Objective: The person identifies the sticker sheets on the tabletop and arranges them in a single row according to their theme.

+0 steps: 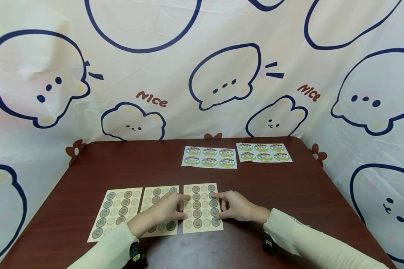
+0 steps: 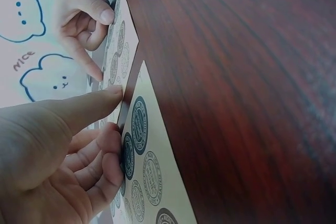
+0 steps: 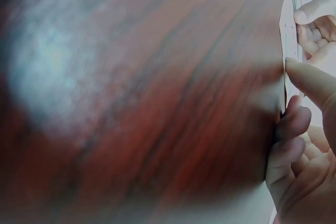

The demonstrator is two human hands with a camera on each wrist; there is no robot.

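Observation:
Three cream sheets of round stickers lie in a row on the table: a left sheet (image 1: 114, 211), a middle sheet (image 1: 162, 229) and a right sheet (image 1: 202, 224). My left hand (image 1: 165, 210) reaches over the middle sheet, its index finger and thumb spread along the right sheet's left edge. Opposite it, my right hand (image 1: 239, 207) touches the right edge with index finger and thumb apart. The other fingers of both hands are bent in. Part of the middle sheet is hidden under the left hand. The left wrist view shows its printed circles (image 2: 140, 124) close up.
Two white sheets with oval green and yellow stickers lie farther back, one left (image 1: 209, 157) and one right (image 1: 264, 152). Behind the dark wooden table (image 1: 289, 198) hangs a cartoon-print cloth (image 1: 175, 74). Black wrist devices (image 1: 134, 254) sit at both cuffs.

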